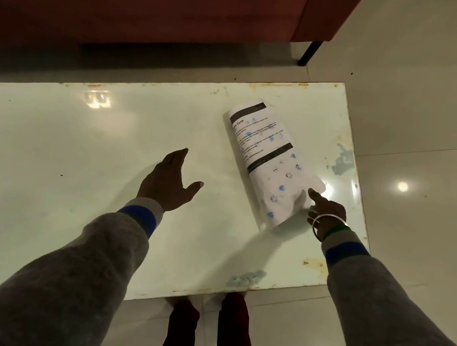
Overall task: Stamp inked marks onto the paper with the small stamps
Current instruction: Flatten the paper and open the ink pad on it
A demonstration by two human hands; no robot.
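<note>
The paper (272, 166) lies on the right part of the pale glossy surface (83, 159), a printed sheet with dark bands and lines of text, already carrying a scatter of blue stamped marks (281, 187) over its lower half; it looks curled or folded along its length, so that its long axis runs from the near right towards the far left, slanting away from the person; the right hand (328, 210) sits at the paper's near end, its index finger stretched out and touching or just over the near right corner, the other fingers curled under, gripping nothing that can be seen; the left hand (169, 179) hovers over bare surface well to the left of the sheet, palm down, fingers spread and empty; no stamps and no ink pad show anywhere in view, so whether more stamping is due cannot be told; judged from the many marks, the stamping seems largely done; the right hand is plainly the nearer one, and any next move on the sheet turns on that near corner, with the paper stretching away from the fingertip up and to the left; a thin curled sheet on a slick top may slide or spring if pressed at one corner only.
</note>
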